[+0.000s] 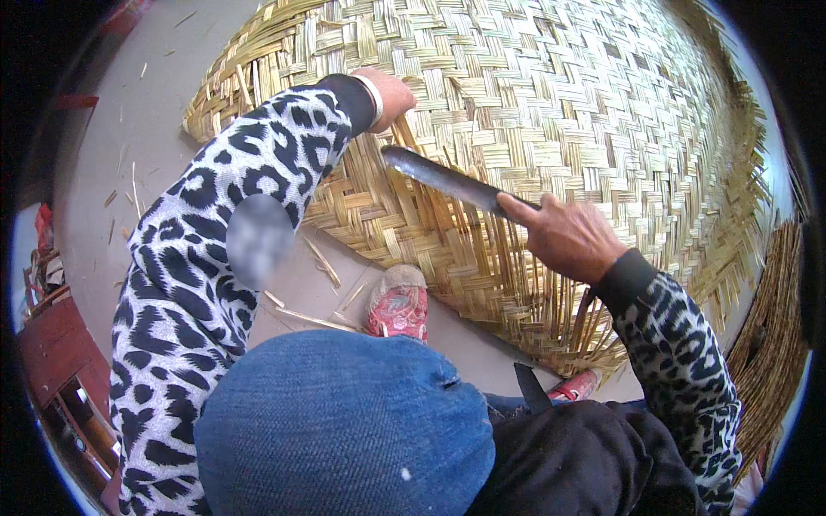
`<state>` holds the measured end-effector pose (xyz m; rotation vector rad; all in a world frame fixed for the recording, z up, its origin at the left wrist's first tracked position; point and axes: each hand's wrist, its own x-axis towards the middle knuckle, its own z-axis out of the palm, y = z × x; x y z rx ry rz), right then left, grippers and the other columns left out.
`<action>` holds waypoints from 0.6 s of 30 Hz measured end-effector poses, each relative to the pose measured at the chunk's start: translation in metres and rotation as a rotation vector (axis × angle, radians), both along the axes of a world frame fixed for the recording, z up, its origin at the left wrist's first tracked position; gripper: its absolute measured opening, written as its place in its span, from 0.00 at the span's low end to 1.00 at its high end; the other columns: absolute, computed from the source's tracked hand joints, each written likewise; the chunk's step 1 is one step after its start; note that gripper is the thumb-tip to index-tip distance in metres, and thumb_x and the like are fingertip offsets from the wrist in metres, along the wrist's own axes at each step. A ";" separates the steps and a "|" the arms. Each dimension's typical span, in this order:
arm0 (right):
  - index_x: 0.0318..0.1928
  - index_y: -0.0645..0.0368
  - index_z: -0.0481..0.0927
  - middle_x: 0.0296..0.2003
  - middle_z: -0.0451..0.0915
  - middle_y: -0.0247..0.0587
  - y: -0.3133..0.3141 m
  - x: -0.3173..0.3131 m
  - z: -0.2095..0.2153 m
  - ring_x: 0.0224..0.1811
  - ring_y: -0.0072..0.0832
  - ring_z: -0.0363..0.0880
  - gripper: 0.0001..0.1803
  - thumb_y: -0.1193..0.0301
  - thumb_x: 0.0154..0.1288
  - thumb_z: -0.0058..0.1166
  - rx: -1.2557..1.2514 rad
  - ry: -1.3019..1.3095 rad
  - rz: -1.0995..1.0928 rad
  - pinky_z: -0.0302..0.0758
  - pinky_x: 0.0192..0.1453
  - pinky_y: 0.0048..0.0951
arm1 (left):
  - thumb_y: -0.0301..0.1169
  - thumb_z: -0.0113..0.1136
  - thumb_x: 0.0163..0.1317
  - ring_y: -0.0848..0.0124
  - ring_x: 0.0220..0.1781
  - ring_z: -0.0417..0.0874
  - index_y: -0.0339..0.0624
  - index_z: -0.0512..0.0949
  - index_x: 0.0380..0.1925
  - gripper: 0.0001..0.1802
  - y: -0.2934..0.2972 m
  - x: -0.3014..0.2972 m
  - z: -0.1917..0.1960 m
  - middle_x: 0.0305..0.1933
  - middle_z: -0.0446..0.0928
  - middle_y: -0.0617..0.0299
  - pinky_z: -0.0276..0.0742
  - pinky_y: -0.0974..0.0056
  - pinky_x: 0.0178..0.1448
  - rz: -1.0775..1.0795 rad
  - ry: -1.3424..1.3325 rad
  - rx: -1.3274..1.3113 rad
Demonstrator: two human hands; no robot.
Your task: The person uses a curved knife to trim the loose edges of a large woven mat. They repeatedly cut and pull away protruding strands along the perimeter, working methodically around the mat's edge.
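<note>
A large woven mat (533, 103) of pale split strips spreads in front of me, its near edge browner and ragged with loose strip ends. My right hand (572, 236) grips a long knife (443, 179) with a dark, slightly curved blade. Its handle is mostly hidden in my fist, and the blade points left over the mat's near part. On the left, my left hand (389, 99) is closed over the mat, its fingertips mostly turned out of sight. A brown strip (403, 132) comes out below those fingers, near the blade's tip.
Cut strip scraps (323, 262) lie on the grey floor by my shoe (398, 303). A tall bundle of thin brown stalks (770, 335) stands at the right. Reddish wooden furniture (64, 353) is at the left edge. My denim-covered knee (344, 426) fills the lower middle.
</note>
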<state>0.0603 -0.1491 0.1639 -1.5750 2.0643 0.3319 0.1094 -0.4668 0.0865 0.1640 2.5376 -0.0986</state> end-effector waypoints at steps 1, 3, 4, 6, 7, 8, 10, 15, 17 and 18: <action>0.69 0.42 0.65 0.26 0.79 0.51 -0.005 -0.004 -0.003 0.21 0.41 0.80 0.26 0.69 0.72 0.42 0.010 0.001 -0.012 0.73 0.22 0.43 | 0.22 0.64 0.50 0.53 0.50 0.85 0.44 0.83 0.39 0.14 0.000 -0.002 0.001 0.41 0.83 0.53 0.81 0.53 0.52 0.002 -0.018 -0.005; 0.69 0.43 0.66 0.20 0.78 0.48 -0.012 -0.009 -0.006 0.22 0.43 0.82 0.24 0.65 0.74 0.43 -0.014 0.016 -0.034 0.73 0.24 0.45 | 0.21 0.63 0.50 0.52 0.49 0.85 0.42 0.83 0.38 0.13 -0.001 -0.003 0.001 0.40 0.83 0.51 0.81 0.52 0.51 0.001 -0.046 -0.005; 0.70 0.42 0.66 0.20 0.78 0.48 -0.015 -0.011 -0.007 0.21 0.43 0.81 0.25 0.64 0.74 0.44 -0.028 -0.003 -0.035 0.73 0.24 0.46 | 0.20 0.63 0.49 0.51 0.48 0.85 0.41 0.84 0.36 0.12 0.000 -0.002 0.000 0.39 0.83 0.50 0.82 0.52 0.51 -0.002 -0.054 -0.003; 0.70 0.41 0.67 0.21 0.78 0.49 -0.017 -0.015 -0.008 0.21 0.44 0.81 0.26 0.64 0.73 0.47 -0.026 -0.027 -0.030 0.72 0.23 0.46 | 0.20 0.63 0.49 0.50 0.46 0.86 0.38 0.85 0.33 0.10 0.000 -0.002 -0.006 0.37 0.84 0.47 0.82 0.52 0.50 -0.008 -0.070 0.004; 0.70 0.41 0.67 0.19 0.78 0.48 -0.017 -0.015 -0.009 0.21 0.44 0.81 0.26 0.61 0.74 0.48 -0.014 -0.028 -0.044 0.72 0.24 0.47 | 0.20 0.63 0.48 0.49 0.45 0.86 0.37 0.85 0.32 0.09 -0.001 -0.003 -0.009 0.36 0.84 0.46 0.83 0.52 0.50 -0.014 -0.077 0.015; 0.70 0.41 0.68 0.19 0.78 0.48 -0.018 -0.016 -0.009 0.20 0.44 0.80 0.26 0.60 0.74 0.48 -0.015 -0.035 -0.036 0.72 0.24 0.47 | 0.20 0.63 0.49 0.49 0.46 0.86 0.37 0.85 0.32 0.09 -0.002 -0.003 -0.012 0.36 0.84 0.46 0.82 0.52 0.51 -0.005 -0.094 0.010; 0.70 0.41 0.68 0.19 0.78 0.48 -0.018 -0.017 -0.011 0.20 0.44 0.80 0.25 0.59 0.75 0.48 -0.017 -0.054 -0.015 0.72 0.24 0.47 | 0.21 0.63 0.50 0.48 0.46 0.86 0.37 0.85 0.33 0.10 -0.004 -0.004 -0.018 0.37 0.84 0.45 0.82 0.52 0.52 0.000 -0.122 0.003; 0.71 0.42 0.67 0.19 0.78 0.46 -0.021 -0.023 -0.016 0.21 0.43 0.80 0.26 0.54 0.76 0.45 -0.011 -0.047 0.032 0.72 0.25 0.46 | 0.32 0.60 0.57 0.46 0.43 0.85 0.36 0.85 0.37 0.12 -0.014 -0.013 -0.012 0.37 0.84 0.43 0.80 0.50 0.50 0.044 -0.208 0.133; 0.71 0.42 0.66 0.19 0.78 0.46 -0.021 -0.024 -0.018 0.21 0.43 0.81 0.26 0.53 0.77 0.43 -0.017 -0.055 0.045 0.73 0.25 0.46 | 0.33 0.61 0.57 0.47 0.41 0.85 0.36 0.85 0.36 0.13 -0.019 -0.019 -0.005 0.36 0.84 0.44 0.80 0.50 0.48 0.257 -0.283 0.249; 0.71 0.42 0.66 0.19 0.78 0.46 -0.022 -0.025 -0.019 0.21 0.42 0.81 0.26 0.53 0.77 0.43 -0.017 -0.062 0.045 0.73 0.25 0.46 | 0.33 0.61 0.57 0.47 0.41 0.85 0.36 0.85 0.36 0.13 -0.020 -0.022 -0.003 0.36 0.84 0.44 0.80 0.50 0.48 0.376 -0.298 0.290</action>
